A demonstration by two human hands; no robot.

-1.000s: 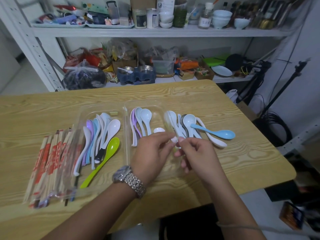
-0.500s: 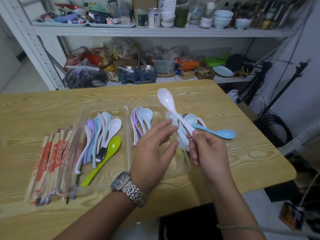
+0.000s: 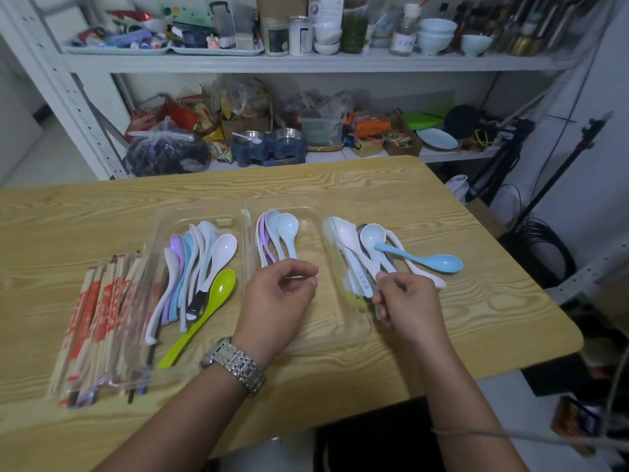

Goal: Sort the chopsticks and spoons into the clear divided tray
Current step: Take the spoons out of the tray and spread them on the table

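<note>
A clear divided tray (image 3: 308, 207) lies on the wooden table. Its left section holds several pastel spoons and a green spoon (image 3: 211, 308). Three spoons (image 3: 277, 238) lie in the middle section. At the right end is a pile of white and pale blue spoons, with a blue spoon (image 3: 423, 260) lying across it. My right hand (image 3: 406, 303) pinches the handle end of a white spoon (image 3: 349, 238) that lies on this pile. My left hand (image 3: 280, 303) hovers over the middle section, fingers loosely curled, holding nothing. Wrapped chopsticks (image 3: 98, 321) lie in a bundle at the far left.
Behind the table (image 3: 476, 321) stands a white shelf unit (image 3: 306, 61) crowded with jars, bowls and bags. Tripod legs and black cables are on the floor to the right. The table's near edge is just under my wrists.
My right hand has lowered the white spoon from the air onto the right-hand pile. My left hand has drawn back a little and curled its fingers.
</note>
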